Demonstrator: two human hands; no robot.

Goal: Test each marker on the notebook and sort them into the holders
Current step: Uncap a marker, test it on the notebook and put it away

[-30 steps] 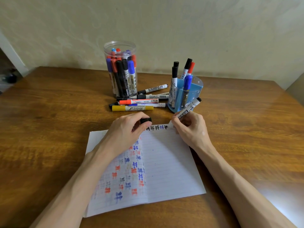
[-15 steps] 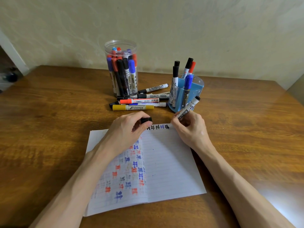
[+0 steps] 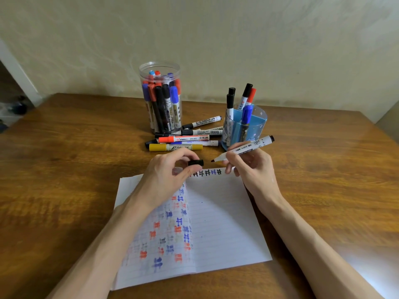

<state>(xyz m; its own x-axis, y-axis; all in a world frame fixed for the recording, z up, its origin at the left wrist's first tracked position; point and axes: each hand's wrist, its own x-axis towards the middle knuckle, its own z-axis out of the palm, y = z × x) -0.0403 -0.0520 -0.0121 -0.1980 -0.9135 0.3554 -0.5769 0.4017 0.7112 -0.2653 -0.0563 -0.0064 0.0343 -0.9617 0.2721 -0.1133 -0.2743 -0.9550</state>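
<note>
The left hand [image 3: 166,176] pinches a small black marker cap [image 3: 195,162] in its fingers [image 3: 179,152], above the top edge of the open lined notebook [image 3: 220,223]. The right hand [image 3: 252,169] clamps an uncapped white-barrelled marker [image 3: 248,147]. Its dark, possibly black tip points at the cap, just apart. Loose markers [image 3: 183,139] lie on the wooden surface [image 3: 64,169] by a clear plastic jar [image 3: 160,67] and a blue holder [image 3: 257,124].

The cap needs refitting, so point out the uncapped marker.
The white marker held in the right hand: its dark tip is bare and points toward the black cap pinched in the left hand. The other markers look capped.
</note>
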